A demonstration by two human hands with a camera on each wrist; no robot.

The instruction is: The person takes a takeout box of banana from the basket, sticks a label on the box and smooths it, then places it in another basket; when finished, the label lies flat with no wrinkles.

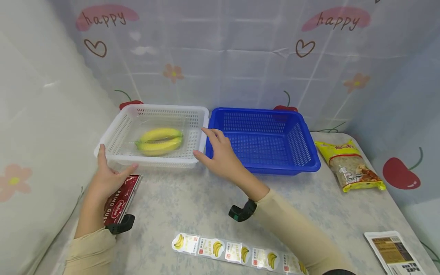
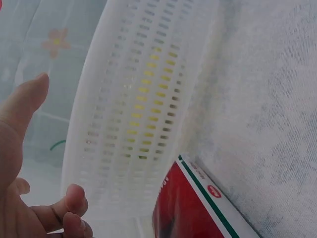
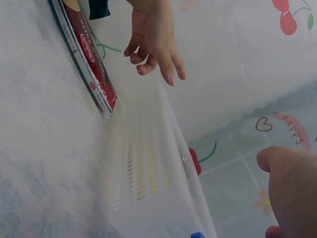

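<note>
Two yellow bananas (image 1: 159,147) lie with a sheet or box of clear plastic (image 1: 144,121) inside the white basket (image 1: 151,160). At its front left corner is my left hand (image 1: 104,181), thumb spread wide from the fingers. My right hand (image 1: 221,156) hovers at the basket's right rim, fingers relaxed and apart, partly over the blue basket (image 1: 264,168). Neither hand has anything in its grasp. Through the slots in the white basket's wall (image 2: 124,109), yellow shows in the left wrist view. A red spaghetti packet (image 1: 120,200) lies partly hidden beneath my left hand and wrist.
Right of the blue basket lies a yellow-ended food bag (image 1: 357,168). A strip of banana stickers (image 1: 223,250) runs along the front, partly under my right sleeve. A flat white-edged pack (image 1: 395,252) sits at the near right. A printed curtain (image 1: 223,76) hangs behind.
</note>
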